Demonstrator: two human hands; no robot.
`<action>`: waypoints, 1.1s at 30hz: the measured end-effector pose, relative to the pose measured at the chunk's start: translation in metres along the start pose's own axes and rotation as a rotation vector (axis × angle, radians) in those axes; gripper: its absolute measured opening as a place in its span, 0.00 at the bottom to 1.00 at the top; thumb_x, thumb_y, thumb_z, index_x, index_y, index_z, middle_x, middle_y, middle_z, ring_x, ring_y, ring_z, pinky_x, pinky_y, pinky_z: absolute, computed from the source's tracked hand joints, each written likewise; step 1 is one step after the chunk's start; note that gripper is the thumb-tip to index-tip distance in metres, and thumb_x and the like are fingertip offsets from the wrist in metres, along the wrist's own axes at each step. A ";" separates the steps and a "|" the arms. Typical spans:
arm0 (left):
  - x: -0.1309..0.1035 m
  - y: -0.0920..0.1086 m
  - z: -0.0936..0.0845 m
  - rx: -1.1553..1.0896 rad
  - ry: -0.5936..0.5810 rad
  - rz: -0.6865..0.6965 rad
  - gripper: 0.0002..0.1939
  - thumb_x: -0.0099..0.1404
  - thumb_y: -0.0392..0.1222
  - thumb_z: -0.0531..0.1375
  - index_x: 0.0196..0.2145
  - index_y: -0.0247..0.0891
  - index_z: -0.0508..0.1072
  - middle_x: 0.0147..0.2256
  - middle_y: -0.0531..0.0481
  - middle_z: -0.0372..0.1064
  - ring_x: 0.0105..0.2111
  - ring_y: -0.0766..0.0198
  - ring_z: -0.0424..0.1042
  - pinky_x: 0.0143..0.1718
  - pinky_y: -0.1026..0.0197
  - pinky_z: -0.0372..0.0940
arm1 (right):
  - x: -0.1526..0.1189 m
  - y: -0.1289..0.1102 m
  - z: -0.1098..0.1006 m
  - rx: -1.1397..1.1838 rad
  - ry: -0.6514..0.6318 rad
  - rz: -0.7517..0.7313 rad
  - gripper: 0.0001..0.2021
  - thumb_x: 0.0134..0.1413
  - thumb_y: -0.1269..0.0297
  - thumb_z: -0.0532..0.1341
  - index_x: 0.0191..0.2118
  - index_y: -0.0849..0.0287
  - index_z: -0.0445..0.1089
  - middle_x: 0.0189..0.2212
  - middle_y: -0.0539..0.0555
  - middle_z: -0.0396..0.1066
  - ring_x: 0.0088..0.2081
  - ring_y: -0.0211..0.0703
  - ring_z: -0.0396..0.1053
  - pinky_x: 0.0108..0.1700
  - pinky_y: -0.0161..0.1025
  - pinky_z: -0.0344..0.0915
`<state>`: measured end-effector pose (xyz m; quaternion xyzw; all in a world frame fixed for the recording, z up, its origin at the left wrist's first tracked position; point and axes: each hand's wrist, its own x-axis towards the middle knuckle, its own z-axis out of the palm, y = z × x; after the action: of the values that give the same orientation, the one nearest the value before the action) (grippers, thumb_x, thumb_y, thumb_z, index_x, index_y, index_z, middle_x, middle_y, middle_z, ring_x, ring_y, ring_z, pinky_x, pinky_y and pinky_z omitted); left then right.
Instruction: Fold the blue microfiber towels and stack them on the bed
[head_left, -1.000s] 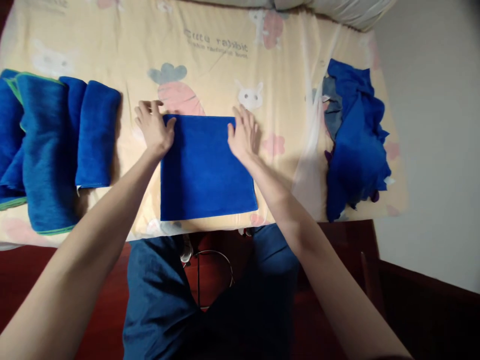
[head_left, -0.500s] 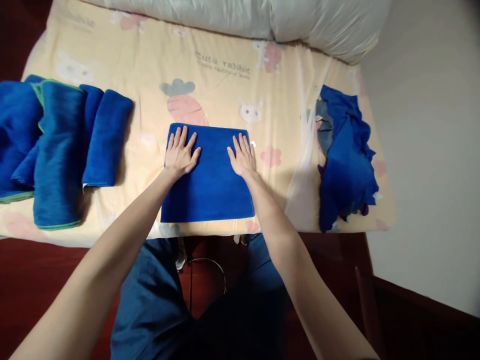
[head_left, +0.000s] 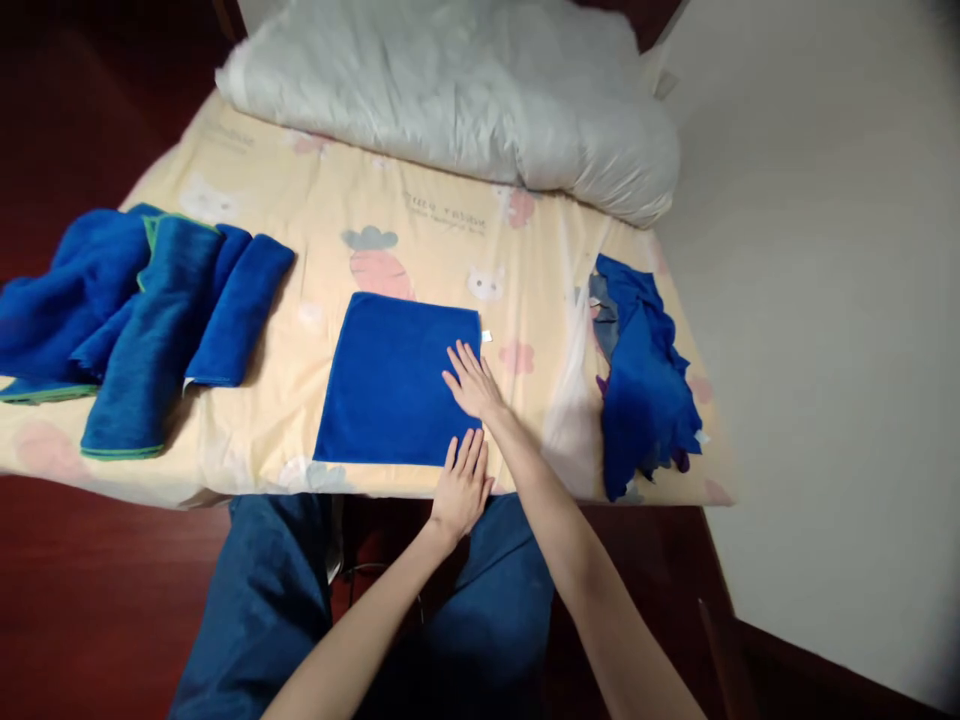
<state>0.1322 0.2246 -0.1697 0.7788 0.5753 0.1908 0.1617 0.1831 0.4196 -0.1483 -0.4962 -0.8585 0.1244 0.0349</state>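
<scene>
A blue cloth (head_left: 397, 375) lies flat, roughly square, near the front edge of the bed, with a small white tag at its right edge. My right hand (head_left: 472, 382) rests with spread fingers on the cloth's right edge. Just below it, my left hand (head_left: 462, 485) is at the cloth's lower right corner, its fingertips on the fabric, fingers extended and holding nothing. To the left lie a rolled blue towel (head_left: 241, 310) and a teal-blue towel with green edging (head_left: 154, 335). A crumpled pile of blue cloths (head_left: 649, 380) sits at the right.
The bed (head_left: 315, 220) has a yellow sheet with carrot and rabbit prints. A pale rolled quilt (head_left: 450, 90) lies across its back. More bunched blue fabric (head_left: 82, 290) is at the far left. A white wall (head_left: 810, 300) stands on the right.
My left hand has moved from the cloth's upper left to its lower right corner. My right hand has slid lower along the right edge. The view has shifted, showing more of the quilt.
</scene>
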 end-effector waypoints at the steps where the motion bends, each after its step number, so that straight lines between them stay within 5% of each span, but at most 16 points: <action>1: -0.002 0.001 0.002 -0.007 0.011 0.010 0.31 0.75 0.43 0.47 0.72 0.32 0.53 0.73 0.41 0.39 0.73 0.53 0.35 0.74 0.41 0.45 | -0.002 0.001 0.004 -0.004 0.009 0.018 0.31 0.74 0.51 0.43 0.75 0.58 0.45 0.75 0.55 0.38 0.75 0.46 0.36 0.75 0.54 0.39; 6: -0.008 -0.005 -0.003 -0.020 -0.004 0.118 0.31 0.75 0.45 0.45 0.71 0.31 0.56 0.72 0.42 0.44 0.73 0.54 0.41 0.72 0.42 0.52 | 0.005 0.007 0.013 0.004 0.082 0.167 0.31 0.74 0.53 0.43 0.75 0.62 0.45 0.75 0.57 0.39 0.75 0.48 0.38 0.74 0.55 0.38; 11: 0.004 -0.066 -0.061 -0.110 -0.016 0.135 0.26 0.75 0.40 0.44 0.64 0.36 0.68 0.64 0.46 0.64 0.68 0.60 0.59 0.70 0.50 0.58 | -0.010 -0.017 0.001 0.000 0.143 0.095 0.30 0.73 0.56 0.45 0.74 0.67 0.48 0.74 0.61 0.40 0.75 0.54 0.37 0.74 0.60 0.35; 16: 0.024 -0.157 -0.105 0.126 0.137 -0.082 0.28 0.75 0.45 0.48 0.68 0.31 0.62 0.71 0.39 0.47 0.72 0.48 0.45 0.72 0.40 0.47 | -0.040 -0.065 0.020 0.034 0.185 -0.028 0.30 0.73 0.56 0.45 0.74 0.66 0.48 0.75 0.59 0.40 0.75 0.50 0.36 0.75 0.57 0.35; 21: 0.020 -0.181 -0.101 0.221 0.113 -0.079 0.30 0.76 0.49 0.47 0.70 0.35 0.58 0.73 0.41 0.42 0.73 0.49 0.41 0.72 0.42 0.44 | -0.045 -0.093 0.044 0.089 0.204 0.038 0.32 0.73 0.53 0.44 0.73 0.67 0.49 0.74 0.60 0.41 0.75 0.51 0.37 0.74 0.57 0.37; 26: 0.042 -0.194 -0.106 0.248 0.087 -0.092 0.31 0.76 0.52 0.45 0.70 0.35 0.58 0.72 0.41 0.43 0.73 0.50 0.42 0.72 0.43 0.43 | -0.025 -0.078 0.037 0.098 0.192 0.056 0.33 0.73 0.51 0.44 0.73 0.68 0.49 0.74 0.62 0.41 0.75 0.51 0.38 0.75 0.55 0.36; 33: 0.129 -0.263 -0.127 0.240 0.072 -0.184 0.37 0.75 0.57 0.45 0.71 0.29 0.55 0.73 0.36 0.42 0.73 0.45 0.41 0.72 0.40 0.40 | 0.054 -0.014 0.023 0.080 0.159 0.182 0.36 0.72 0.48 0.41 0.73 0.73 0.47 0.74 0.66 0.41 0.75 0.54 0.38 0.74 0.56 0.35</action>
<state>-0.1140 0.4277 -0.1683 0.7292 0.6683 0.1330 0.0632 0.1396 0.4552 -0.1705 -0.5787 -0.7988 0.1212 0.1112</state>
